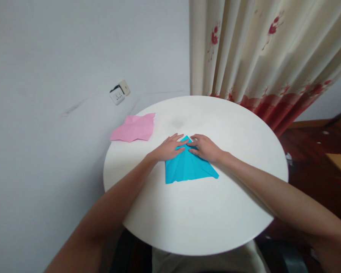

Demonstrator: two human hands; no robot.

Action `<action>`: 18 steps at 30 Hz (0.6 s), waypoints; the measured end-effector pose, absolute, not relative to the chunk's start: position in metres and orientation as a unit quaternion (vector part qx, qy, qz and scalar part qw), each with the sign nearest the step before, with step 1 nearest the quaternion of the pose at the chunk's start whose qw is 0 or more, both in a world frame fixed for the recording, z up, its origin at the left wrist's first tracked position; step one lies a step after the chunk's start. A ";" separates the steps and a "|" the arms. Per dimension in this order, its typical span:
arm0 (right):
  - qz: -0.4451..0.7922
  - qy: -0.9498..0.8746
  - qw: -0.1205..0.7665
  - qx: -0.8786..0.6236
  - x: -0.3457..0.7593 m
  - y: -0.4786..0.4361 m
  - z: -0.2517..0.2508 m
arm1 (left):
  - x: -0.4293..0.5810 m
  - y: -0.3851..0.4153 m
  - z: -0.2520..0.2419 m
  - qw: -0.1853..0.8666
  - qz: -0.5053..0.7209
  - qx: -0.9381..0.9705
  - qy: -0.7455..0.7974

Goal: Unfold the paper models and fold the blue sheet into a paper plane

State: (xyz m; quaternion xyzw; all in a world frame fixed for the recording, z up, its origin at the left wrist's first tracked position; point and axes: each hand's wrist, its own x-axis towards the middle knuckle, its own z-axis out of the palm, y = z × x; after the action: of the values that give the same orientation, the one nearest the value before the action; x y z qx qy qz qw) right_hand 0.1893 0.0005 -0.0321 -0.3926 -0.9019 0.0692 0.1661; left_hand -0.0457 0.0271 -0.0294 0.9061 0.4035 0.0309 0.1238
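A blue sheet of folded paper (189, 168) lies on the white round table (199, 216), its pointed end facing away from me and its wide edge towards me. Fold lines fan out across it from near the tip. My left hand (170, 147) rests on the left side of the point, palm down with fingers spread. On the right side, my right hand (205, 147) touches the paper with slightly bent, parted fingers. The fingertips of both hands come close together just below the tip. Neither hand grips the sheet.
A creased pink sheet of paper (133, 128) lies at the table's far left edge, partly overhanging it. Close by on the left is the wall with a socket (117, 95). A patterned curtain (255, 57) hangs behind the table.
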 end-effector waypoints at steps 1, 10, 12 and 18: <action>0.069 -0.901 0.166 -0.394 0.189 0.001 -0.033 | -0.045 0.027 -0.030 0.123 0.033 0.905 0.405; 0.067 -0.900 0.167 -0.398 0.189 0.001 -0.033 | -0.034 0.025 -0.035 0.073 0.081 0.892 0.440; 0.069 -0.900 0.166 -0.398 0.189 0.001 -0.032 | -0.034 0.024 -0.030 0.060 0.105 0.882 0.455; 0.068 -0.899 0.160 -0.403 0.190 0.001 -0.031 | -0.039 0.025 -0.015 0.176 0.165 0.820 0.519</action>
State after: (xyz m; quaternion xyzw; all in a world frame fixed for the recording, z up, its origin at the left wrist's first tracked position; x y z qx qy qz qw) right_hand 0.1900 0.0006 -0.0307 -0.4028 -0.8987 0.0684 0.1595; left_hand -0.0393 0.0250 -0.0152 0.8203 0.5187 0.1647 0.1760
